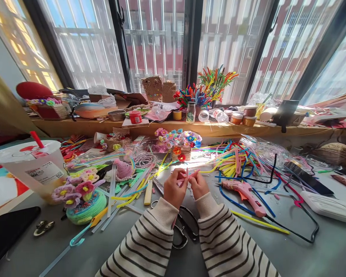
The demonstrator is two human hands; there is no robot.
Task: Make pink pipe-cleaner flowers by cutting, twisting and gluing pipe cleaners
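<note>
Pinching a slim pink strip [187, 174] in their fingertips, the left hand [174, 189] and the right hand [199, 186] nearly meet above the middle of the cluttered grey table [227, 252], though the curled fingers hide much of the strip and I can't make out how its ends cross. Between the striped sleeves [150, 234], black handles [194, 231] show only in part; to the right lies a pink glue gun [247, 195], and at the near left a dark flat object [11, 234] runs out of sight.
</note>
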